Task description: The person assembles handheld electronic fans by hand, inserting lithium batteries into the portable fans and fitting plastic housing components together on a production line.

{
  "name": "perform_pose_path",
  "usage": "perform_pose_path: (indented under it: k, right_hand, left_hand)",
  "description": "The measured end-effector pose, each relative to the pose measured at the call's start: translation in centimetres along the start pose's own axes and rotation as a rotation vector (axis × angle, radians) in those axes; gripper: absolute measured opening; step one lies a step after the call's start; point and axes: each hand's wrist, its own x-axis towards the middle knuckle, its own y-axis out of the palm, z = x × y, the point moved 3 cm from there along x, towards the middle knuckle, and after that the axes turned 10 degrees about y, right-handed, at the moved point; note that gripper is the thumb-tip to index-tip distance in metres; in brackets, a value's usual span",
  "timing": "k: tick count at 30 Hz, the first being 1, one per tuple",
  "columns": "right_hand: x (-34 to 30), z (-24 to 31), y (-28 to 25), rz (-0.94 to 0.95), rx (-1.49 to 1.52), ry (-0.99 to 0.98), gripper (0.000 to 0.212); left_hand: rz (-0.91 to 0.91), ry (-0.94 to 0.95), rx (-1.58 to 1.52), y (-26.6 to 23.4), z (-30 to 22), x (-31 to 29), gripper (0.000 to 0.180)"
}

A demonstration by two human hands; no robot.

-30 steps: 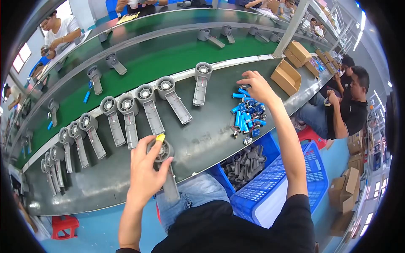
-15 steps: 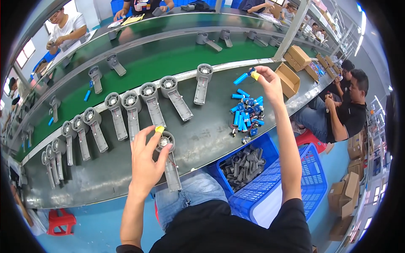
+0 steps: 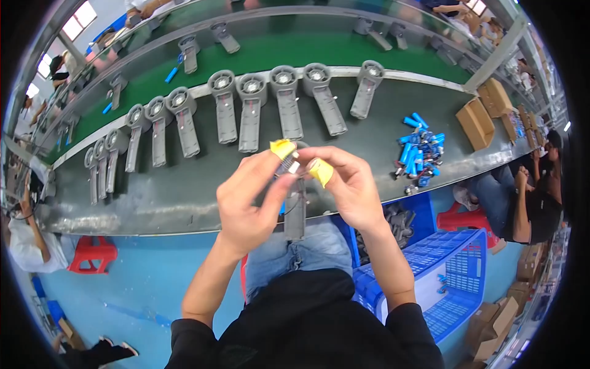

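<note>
In front of me my left hand [image 3: 249,197] pinches a small circuit board [image 3: 291,165] with a white connector. A sliver of blue battery [image 3: 283,208] shows beside that hand, mostly hidden. Close by, my right hand [image 3: 350,187] has its fingers drawn together at the board; what they grip, perhaps a thin wire, is too small to tell. Yellow wraps cover a fingertip on each hand. Under both hands lies a grey fan housing with a handle [image 3: 295,218], its round head mostly covered by my fingers.
A row of similar grey housings [image 3: 286,101] lines the bench along the green conveyor belt [image 3: 276,43]. To the right lie a pile of blue batteries with boards [image 3: 419,150] and an open carton [image 3: 474,125]. Blue crates [image 3: 424,264] stand below the bench edge. Co-workers sit at both sides.
My right hand has come in from the battery pile with a blue battery and board, meeting my left hand, which now pinches the board. The view has shifted.
</note>
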Motion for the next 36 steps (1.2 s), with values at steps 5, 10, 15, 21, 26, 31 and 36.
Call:
perform_pose_path:
  k: [5,10,15,21,26,31,36]
  right_hand:
    - [-1.9,-2.7,-2.3,-0.216,-0.308,-0.109,0.02]
    - [-3.7,-5.1,-1.1,-0.331,-0.634,-0.044,0.022]
    - [-2.8,-5.4,0.0,-0.438,-0.493,-0.223,0.018]
    - [-0.2,-5.5,-1.5,-0.268,-0.309,-0.177,0.052]
    - [1.4,-3.8,-2.7,-0.026,-0.388,-0.063,0.063]
    - [0.8,-5.0,-1.6,-0.103,-0.347,-0.138,0.043]
    - [-0.1,-5.7,0.6,-0.392,-0.821,-0.572,0.022]
  left_hand:
    - [-0.215,-0.455,-0.512,-1.6,1.3,-3.0,0.028]
    - [0.054,-0.554,-0.226,-1.0,1.7,-4.4,0.019]
    - [0.177,-0.293,0.053,-0.2,1.6,-3.5,0.02]
    - [0.371,0.105,0.433,0.0,2.2,-2.1,0.035]
    - [0.561,0.227,0.493,0.2,2.7,-1.3,0.038]
    - [0.469,-0.088,0.374,-0.2,2.4,-1.0,0.024]
    - [0.239,-0.688,-0.005,0.4,2.3,-2.2,0.018]
